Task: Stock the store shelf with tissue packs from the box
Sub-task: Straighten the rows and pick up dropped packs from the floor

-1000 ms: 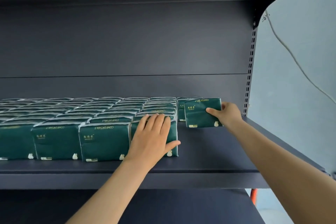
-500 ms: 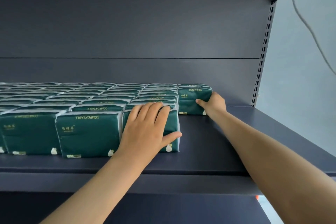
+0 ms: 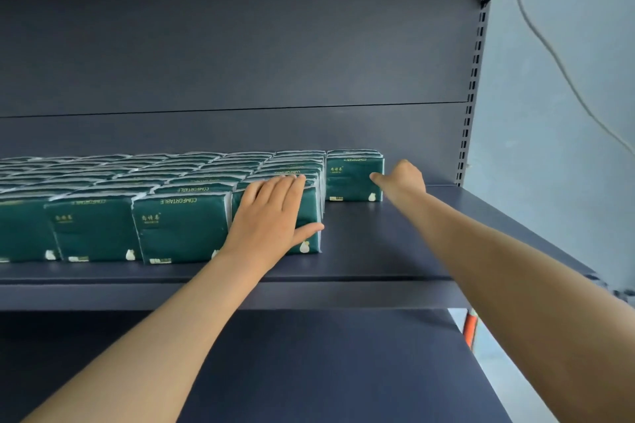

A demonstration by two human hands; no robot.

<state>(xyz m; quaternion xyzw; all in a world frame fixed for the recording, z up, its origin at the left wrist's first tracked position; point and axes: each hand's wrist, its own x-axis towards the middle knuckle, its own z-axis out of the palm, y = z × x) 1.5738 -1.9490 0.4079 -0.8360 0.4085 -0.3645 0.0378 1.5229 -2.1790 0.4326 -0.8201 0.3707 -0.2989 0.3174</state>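
Observation:
Several rows of dark green tissue packs (image 3: 182,227) stand upright across the dark shelf (image 3: 378,251). My left hand (image 3: 271,216) lies flat, fingers straight, against the front pack of the rightmost full row (image 3: 309,213). Further right, a single tissue pack (image 3: 350,178) stands at the back of the shelf against another pack behind it. My right hand (image 3: 400,178) holds its right edge, thumb on its green front, fingers hidden behind the hand. No box is in view.
Bare shelf board lies in front of and to the right of the single pack. The slotted upright (image 3: 472,96) marks the shelf's right end, with a pale wall and a cable (image 3: 549,55) beyond. A lower shelf (image 3: 326,364) sits beneath my arms.
My right hand has carried the single pack from mid-shelf to the back and stood it against the rear pack. My left hand has stayed flat on the front pack.

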